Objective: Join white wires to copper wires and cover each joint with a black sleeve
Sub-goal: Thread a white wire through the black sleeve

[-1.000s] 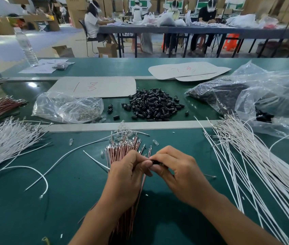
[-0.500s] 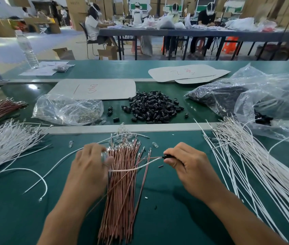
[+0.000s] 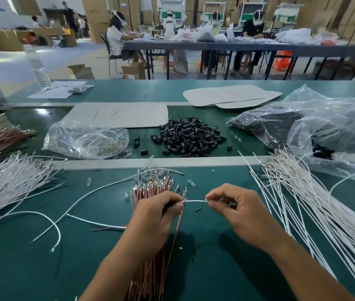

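Note:
A short stretch of white wire [image 3: 195, 201] runs level between my two hands above the green mat. My left hand [image 3: 157, 216] pinches its left end, where a dark sleeve shows between the fingers. My right hand [image 3: 235, 209] pinches the right end between thumb and forefinger. Under my left hand and forearm lies a bundle of copper wires [image 3: 150, 192] with metal terminals pointing away from me. A heap of black sleeves [image 3: 188, 137] sits beyond the metal strip. White wires [image 3: 298, 203] fan out at the right.
More white wires [image 3: 9, 181] lie at the left, with loose ones [image 3: 41, 216] curling over the mat. Clear plastic bags [image 3: 85, 140] [image 3: 324, 129] lie left and right of the sleeves. Cardboard sheets [image 3: 117, 115] and a water bottle [image 3: 37, 68] stand farther back. People work at a far table.
My hands parted from a tight hold over the copper bundle, then came closer again. The white wire between them is now shorter and level, and my left hand has shifted right.

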A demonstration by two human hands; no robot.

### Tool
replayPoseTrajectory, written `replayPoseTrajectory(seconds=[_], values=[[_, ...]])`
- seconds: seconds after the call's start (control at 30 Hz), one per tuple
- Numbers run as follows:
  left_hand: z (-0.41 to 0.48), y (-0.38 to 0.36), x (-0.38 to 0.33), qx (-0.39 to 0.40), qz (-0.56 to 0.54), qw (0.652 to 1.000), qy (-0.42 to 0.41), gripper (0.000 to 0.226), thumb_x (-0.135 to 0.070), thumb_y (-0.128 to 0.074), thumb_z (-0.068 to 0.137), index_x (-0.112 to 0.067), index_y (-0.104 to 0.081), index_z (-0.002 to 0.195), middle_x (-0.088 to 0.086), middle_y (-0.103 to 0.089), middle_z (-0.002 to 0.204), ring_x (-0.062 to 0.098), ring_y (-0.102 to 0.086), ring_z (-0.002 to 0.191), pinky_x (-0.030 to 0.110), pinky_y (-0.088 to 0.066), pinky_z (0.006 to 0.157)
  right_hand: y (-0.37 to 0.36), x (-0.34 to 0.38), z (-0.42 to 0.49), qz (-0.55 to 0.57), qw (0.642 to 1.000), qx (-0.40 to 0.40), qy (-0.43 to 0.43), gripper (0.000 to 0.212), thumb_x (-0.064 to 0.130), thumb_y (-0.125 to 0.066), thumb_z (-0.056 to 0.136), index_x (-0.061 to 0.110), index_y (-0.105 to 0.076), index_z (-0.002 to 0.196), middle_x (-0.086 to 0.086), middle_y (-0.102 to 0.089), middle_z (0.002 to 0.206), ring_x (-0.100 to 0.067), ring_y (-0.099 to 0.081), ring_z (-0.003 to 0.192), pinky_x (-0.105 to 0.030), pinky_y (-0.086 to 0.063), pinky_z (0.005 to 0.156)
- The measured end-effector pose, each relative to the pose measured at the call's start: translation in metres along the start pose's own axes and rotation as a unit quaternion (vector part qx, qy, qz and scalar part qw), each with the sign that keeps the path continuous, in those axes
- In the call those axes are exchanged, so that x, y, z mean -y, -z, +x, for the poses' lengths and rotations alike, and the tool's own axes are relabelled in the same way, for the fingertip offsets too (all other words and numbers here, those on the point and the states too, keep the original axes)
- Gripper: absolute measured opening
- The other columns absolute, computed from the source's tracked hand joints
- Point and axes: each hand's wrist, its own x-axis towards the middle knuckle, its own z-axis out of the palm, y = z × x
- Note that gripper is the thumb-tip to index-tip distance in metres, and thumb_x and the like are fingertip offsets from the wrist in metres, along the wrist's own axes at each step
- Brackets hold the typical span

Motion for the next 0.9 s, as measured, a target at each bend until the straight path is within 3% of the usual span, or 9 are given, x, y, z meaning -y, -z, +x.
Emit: replayPoseTrajectory(seconds=[0.2,0.3,0.37,0.47,0.53,0.63,0.73,0.83,0.9], values=[[0.001,-0.008,-0.004,0.021,0.033,0.999,-0.031,0.006,-0.018,-0.067,0.095,-0.023,-0.071,0.097,-0.023,-0.061,0.072,-0.002,-0.053,0.066,0.011,-0.037,0.061,-0.007,0.007,0.005,-0.102,0.988,-0.004,0.113,0.012,0.005,-0.079,0.085,0.016,-0.076,0.088,0.015,-0.069,0.082,0.002,-0.063,0.076,-0.009,-0.044,0.073],[-0.001,-0.015,-0.007,0.058,0.049,0.996,-0.051,0.013,-0.022,-0.066,0.096,-0.023,-0.066,0.108,-0.017,-0.069,0.083,0.001,-0.061,0.075,0.023,-0.048,0.070,-0.014,0.008,0.005,-0.113,0.983,0.026,0.142,0.009,0.010,-0.076,0.089,0.016,-0.075,0.096,0.019,-0.066,0.087,0.002,-0.062,0.081,-0.011,-0.044,0.076],[-0.002,-0.019,-0.007,0.056,0.040,0.996,-0.057,0.012,-0.023,-0.066,0.096,-0.021,-0.061,0.107,-0.011,-0.071,0.087,0.005,-0.063,0.076,0.027,-0.049,0.071,-0.016,0.009,0.002,-0.089,0.987,0.047,0.128,0.014,0.012,-0.075,0.091,0.020,-0.071,0.102,0.019,-0.066,0.090,-0.003,-0.063,0.081,-0.015,-0.047,0.075],[-0.003,-0.017,-0.005,-0.001,0.045,0.998,-0.054,0.010,-0.021,-0.069,0.094,-0.025,-0.060,0.093,-0.018,-0.061,0.069,0.002,-0.053,0.061,0.016,-0.039,0.058,-0.002,0.005,-0.002,-0.039,0.997,0.059,0.038,0.022,0.016,-0.075,0.091,0.026,-0.068,0.109,0.014,-0.069,0.097,-0.009,-0.066,0.083,-0.022,-0.054,0.074],[-0.003,-0.014,-0.003,-0.025,0.039,0.998,-0.044,0.012,-0.020,-0.070,0.093,-0.027,-0.061,0.088,-0.016,-0.059,0.068,0.003,-0.048,0.055,0.013,-0.034,0.054,0.008,0.001,-0.004,-0.014,0.999,0.047,-0.003,0.014,0.014,-0.075,0.091,0.025,-0.072,0.099,0.009,-0.070,0.086,-0.003,-0.063,0.075,-0.022,-0.052,0.071],[-0.003,-0.013,-0.005,-0.044,0.025,0.998,-0.042,0.011,-0.019,-0.072,0.092,-0.027,-0.064,0.091,-0.016,-0.064,0.075,0.002,-0.056,0.060,0.010,-0.037,0.057,0.013,0.001,-0.006,0.038,0.998,0.053,-0.023,0.013,0.008,-0.076,0.089,0.020,-0.075,0.092,0.001,-0.070,0.082,-0.011,-0.061,0.074,-0.023,-0.051,0.072],[-0.004,-0.012,-0.005,-0.055,0.010,0.998,-0.036,0.012,-0.019,-0.073,0.091,-0.025,-0.063,0.093,-0.016,-0.067,0.079,0.004,-0.062,0.067,0.014,-0.045,0.061,0.012,0.002,-0.007,0.034,0.998,0.046,-0.006,0.017,-0.001,-0.076,0.086,0.015,-0.077,0.092,0.002,-0.070,0.087,-0.014,-0.066,0.080,-0.024,-0.053,0.077],[-0.006,-0.011,-0.005,-0.055,0.019,0.997,-0.042,0.013,-0.016,-0.072,0.091,-0.026,-0.063,0.088,-0.013,-0.061,0.070,0.005,-0.052,0.057,0.013,-0.037,0.054,0.013,0.003,-0.006,-0.051,0.998,-0.005,0.044,0.014,-0.001,-0.079,0.083,0.013,-0.080,0.088,0.009,-0.071,0.081,-0.007,-0.066,0.076,-0.017,-0.049,0.073],[-0.005,-0.014,-0.009,-0.049,0.027,0.997,-0.058,0.014,-0.014,-0.071,0.091,-0.025,-0.064,0.087,-0.016,-0.058,0.072,0.002,-0.050,0.061,0.010,-0.034,0.058,0.009,0.006,-0.005,-0.093,0.991,-0.015,0.098,0.010,0.000,-0.079,0.084,0.010,-0.080,0.087,0.008,-0.071,0.080,-0.004,-0.066,0.073,-0.016,-0.049,0.071]])
